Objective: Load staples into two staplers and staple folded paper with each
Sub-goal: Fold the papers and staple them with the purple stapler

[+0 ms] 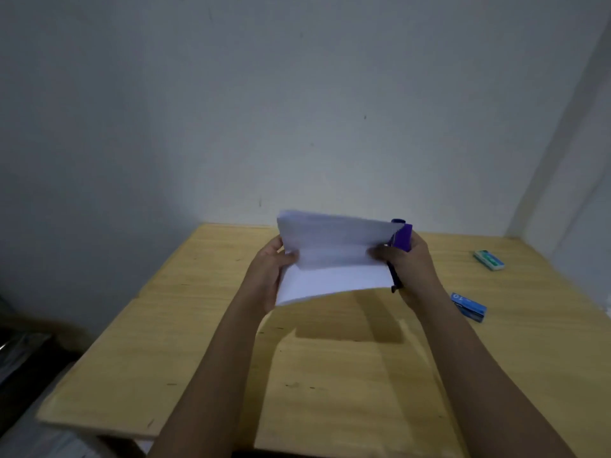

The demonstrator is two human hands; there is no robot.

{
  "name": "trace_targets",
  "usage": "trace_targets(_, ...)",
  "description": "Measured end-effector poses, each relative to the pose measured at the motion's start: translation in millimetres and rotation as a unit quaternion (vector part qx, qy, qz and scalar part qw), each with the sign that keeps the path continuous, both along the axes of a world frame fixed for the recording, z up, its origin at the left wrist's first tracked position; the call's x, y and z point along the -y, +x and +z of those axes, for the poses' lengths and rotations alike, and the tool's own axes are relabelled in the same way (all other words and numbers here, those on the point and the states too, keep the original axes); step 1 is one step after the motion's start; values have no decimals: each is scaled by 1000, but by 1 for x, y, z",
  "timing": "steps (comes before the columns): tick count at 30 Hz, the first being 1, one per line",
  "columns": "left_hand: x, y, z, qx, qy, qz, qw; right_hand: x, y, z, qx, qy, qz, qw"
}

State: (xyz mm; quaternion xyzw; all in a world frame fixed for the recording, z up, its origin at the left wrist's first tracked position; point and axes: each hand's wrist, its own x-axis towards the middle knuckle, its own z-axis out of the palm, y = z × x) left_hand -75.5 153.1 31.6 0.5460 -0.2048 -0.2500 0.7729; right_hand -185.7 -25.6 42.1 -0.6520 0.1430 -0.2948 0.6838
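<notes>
A folded white paper point(330, 259) is held up above the wooden table point(198, 325), its upper flap bent toward me. My left hand point(271, 269) grips the paper's left edge, thumb on the front. At the right edge, my right hand point(408, 269) holds a purple stapler point(402, 241), with its thumb pressed on the paper. The stapler stands roughly upright against the paper's right edge; its lower dark end pokes out below my fingers. A second stapler is not in view.
Two small staple boxes lie on the table to the right: a blue one point(469, 307) near my right wrist and a green-and-white one point(489, 260) farther back. Walls close in behind and on the right. Dark clutter sits off the table's left edge.
</notes>
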Motion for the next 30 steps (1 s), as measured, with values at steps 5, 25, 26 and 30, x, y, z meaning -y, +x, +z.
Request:
trace_targets(5,7,-10,-2,-31,2,12,999,3,-7,-1,35,-47,-6,998)
trace_targets(25,-8,-12,2,9,48,46,998,7,-20,-2,-37,4,49,998)
trace_targets(26,-7,-13,2,14,48,44,998,6,-20,-3,-45,-10,47,998)
trace_targets(30,-3,-18,-1,36,64,19,997,5,-16,-3,-49,-10,9,999)
